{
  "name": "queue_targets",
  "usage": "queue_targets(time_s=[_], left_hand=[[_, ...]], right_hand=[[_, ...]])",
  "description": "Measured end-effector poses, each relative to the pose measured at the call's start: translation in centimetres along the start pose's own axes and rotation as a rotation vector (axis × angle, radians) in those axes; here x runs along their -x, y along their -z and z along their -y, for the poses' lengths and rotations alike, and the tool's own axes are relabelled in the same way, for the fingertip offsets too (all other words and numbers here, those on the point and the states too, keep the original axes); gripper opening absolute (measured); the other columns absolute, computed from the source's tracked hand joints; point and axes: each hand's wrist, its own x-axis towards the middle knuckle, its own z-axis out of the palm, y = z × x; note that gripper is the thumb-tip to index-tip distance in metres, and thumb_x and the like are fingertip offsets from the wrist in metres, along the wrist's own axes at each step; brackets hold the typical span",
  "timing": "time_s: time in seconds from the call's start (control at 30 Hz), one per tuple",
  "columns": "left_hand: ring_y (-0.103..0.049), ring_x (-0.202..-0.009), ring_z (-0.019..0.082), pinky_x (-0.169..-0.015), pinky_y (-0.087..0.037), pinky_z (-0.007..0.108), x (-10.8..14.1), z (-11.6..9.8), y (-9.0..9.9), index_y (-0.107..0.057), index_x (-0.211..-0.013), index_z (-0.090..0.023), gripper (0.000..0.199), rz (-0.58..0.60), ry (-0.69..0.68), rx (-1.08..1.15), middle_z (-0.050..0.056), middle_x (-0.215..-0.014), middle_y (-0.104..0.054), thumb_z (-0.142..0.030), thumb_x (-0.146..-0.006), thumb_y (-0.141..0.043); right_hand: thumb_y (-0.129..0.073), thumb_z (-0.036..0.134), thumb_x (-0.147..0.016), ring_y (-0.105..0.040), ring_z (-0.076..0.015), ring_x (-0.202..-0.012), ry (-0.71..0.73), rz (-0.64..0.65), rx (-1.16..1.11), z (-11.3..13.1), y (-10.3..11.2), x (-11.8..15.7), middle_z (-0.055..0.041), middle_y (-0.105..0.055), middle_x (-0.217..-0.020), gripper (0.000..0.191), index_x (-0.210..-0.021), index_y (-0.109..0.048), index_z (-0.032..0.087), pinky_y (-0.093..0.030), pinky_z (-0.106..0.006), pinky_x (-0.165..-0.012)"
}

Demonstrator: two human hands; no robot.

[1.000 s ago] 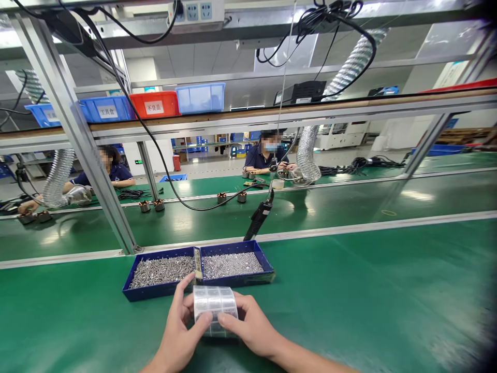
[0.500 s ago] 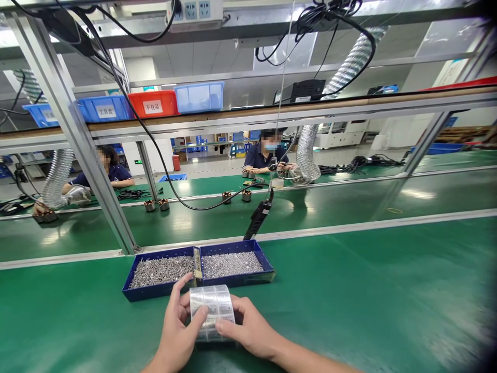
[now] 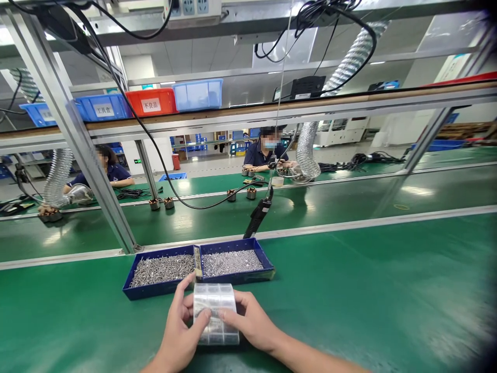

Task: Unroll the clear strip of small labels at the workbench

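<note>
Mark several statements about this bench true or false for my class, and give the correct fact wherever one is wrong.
1. The left hand and right hand both hold the roll of labels. True.
2. The left tray and right tray contain small metal parts. True.
3. The roll of labels rests inside the right tray. False: it is held nearer the camera than both trays.
4. The right tray has the longer parts. False: the left tray has them.
5. The red bin sits on the raised shelf. True.
</note>
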Motion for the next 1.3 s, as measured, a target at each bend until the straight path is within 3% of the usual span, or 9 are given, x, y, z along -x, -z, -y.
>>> queue_targets(time_s=[0.1, 0.23, 0.37, 0.47, 0.67, 0.77, 1.03, 1.3], left_hand=[[-0.072, -0.098, 0.028, -0.083, -0.059, 0.032, -0.1, -0.3, -0.1, -0.027, -0.154, -0.022, 0.088, -0.094, -0.037, -0.005, 0.015, -0.119, -0.070, -0.046, -0.090, -0.082], [-0.073, -0.094, 0.027, -0.079, -0.060, 0.032, -0.1, -0.4, -0.3, -0.027, -0.153, -0.023, 0.086, -0.115, -0.040, -0.006, 0.014, -0.119, -0.070, -0.048, -0.090, -0.081], [-0.072, -0.096, 0.028, -0.082, -0.058, 0.034, 0.0, -0.2, -0.2, -0.024, -0.154, -0.024, 0.087, -0.060, -0.032, 0.000, 0.015, -0.121, -0.069, -0.048, -0.092, -0.079], [-0.071, -0.098, 0.028, -0.084, -0.056, 0.034, 0.1, 0.0, 0.0, -0.018, -0.158, -0.025, 0.094, 0.014, -0.004, 0.005, 0.015, -0.121, -0.069, -0.048, -0.091, -0.080], [-0.065, -0.078, 0.019, -0.075, -0.053, 0.029, 0.3, 0.4, 0.3, -0.010, -0.162, -0.026, 0.099, 0.104, 0.026, 0.013, 0.014, -0.114, -0.070, -0.048, -0.093, -0.078], [-0.068, -0.077, 0.020, -0.070, -0.053, 0.027, 0.2, 0.3, 0.1, -0.012, -0.162, -0.025, 0.100, 0.059, 0.034, 0.000, 0.012, -0.108, -0.071, -0.049, -0.092, -0.079], [-0.074, -0.089, 0.028, -0.075, -0.059, 0.032, 0.0, 0.1, -0.2, -0.024, -0.156, -0.022, 0.092, -0.118, -0.029, -0.010, 0.017, -0.117, -0.071, -0.052, -0.090, -0.080], [-0.073, -0.095, 0.029, -0.081, -0.059, 0.035, 0.1, 0.3, 0.0, -0.020, -0.158, -0.024, 0.092, -0.017, 0.005, 0.017, 0.016, -0.120, -0.070, -0.050, -0.092, -0.079]], right_hand=[[-0.084, 0.048, -0.087, -0.070, -0.0319, -0.104, -0.016, 0.074, -0.011, 0.3, -0.5, 0.2, -0.0123, -0.074, -0.111, 0.051, -0.127, -0.076, 0.017, -0.053, -0.039, -0.092], [-0.082, 0.049, -0.087, -0.068, -0.0321, -0.105, 0.016, 0.066, 0.090, 0.5, -0.6, 0.3, -0.0128, -0.072, -0.116, 0.044, -0.116, -0.081, 0.016, -0.052, -0.038, -0.092], [-0.081, 0.048, -0.087, -0.068, -0.0300, -0.097, 0.032, 0.008, 0.158, 0.1, -0.4, 0.2, -0.0113, -0.073, -0.108, 0.036, -0.104, -0.084, 0.016, -0.051, -0.035, -0.085], [-0.080, 0.050, -0.087, -0.067, -0.0280, -0.089, 0.020, -0.065, 0.147, -0.3, -0.1, 0.0, -0.0105, -0.074, -0.099, 0.039, -0.105, -0.083, 0.015, -0.050, -0.035, -0.080], [-0.081, 0.056, -0.088, -0.070, -0.0317, -0.093, 0.001, -0.148, 0.100, -0.6, 0.4, -0.3, -0.0135, -0.076, -0.101, 0.048, -0.109, -0.082, 0.012, -0.053, -0.038, -0.083], [-0.081, 0.054, -0.089, -0.070, -0.0312, -0.094, 0.007, -0.104, 0.083, -0.6, 0.2, -0.3, -0.0138, -0.076, -0.104, 0.048, -0.113, -0.080, 0.013, -0.053, -0.037, -0.083], [-0.083, 0.049, -0.087, -0.070, -0.0285, -0.094, 0.002, 0.052, 0.052, 0.1, -0.6, 0.2, -0.0103, -0.075, -0.102, 0.048, -0.121, -0.078, 0.015, -0.052, -0.034, -0.084], [-0.079, 0.049, -0.088, -0.068, -0.0276, -0.086, -0.001, 0.028, 0.136, 0.2, -0.6, 0.2, -0.0105, -0.076, -0.099, 0.043, -0.112, -0.081, 0.014, -0.051, -0.034, -0.080]])
